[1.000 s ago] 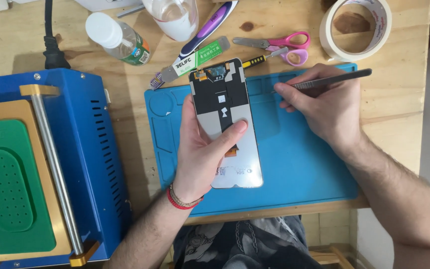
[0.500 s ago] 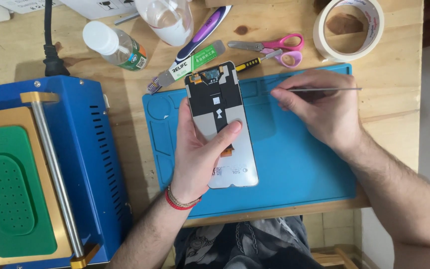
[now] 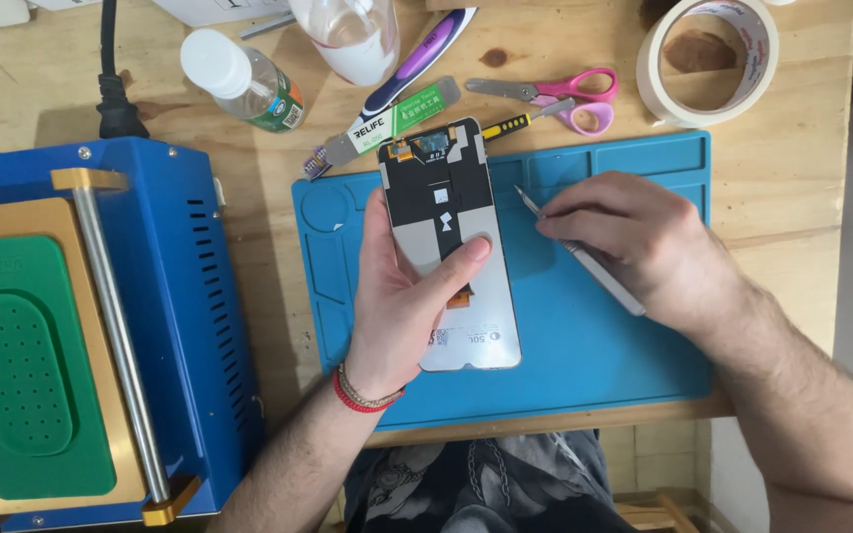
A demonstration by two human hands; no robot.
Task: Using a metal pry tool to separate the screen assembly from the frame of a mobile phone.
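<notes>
2 hands (image 3: 402, 296): left grips phone screen (image 3: 456, 247), right (image 3: 634, 242) holds tweezers (image 3: 584, 259) beside.

Left hand (image 3: 402, 296) cupped, thumb extended; right hand (image 3: 634, 237) pinched.

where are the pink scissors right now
In the head view, the pink-handled scissors lie on the wooden table just above the blue mat, left of the tape roll.

We see the phone screen panel (image 3: 451, 247) on the work mat (image 3: 604, 365), machine (image 3: 91, 326) left of the mat, scissors (image 3: 555, 99), tape roll (image 3: 708, 54) and bottle (image 3: 239, 79) behind it, tweezers (image 3: 580, 252) right of the panel.
</notes>
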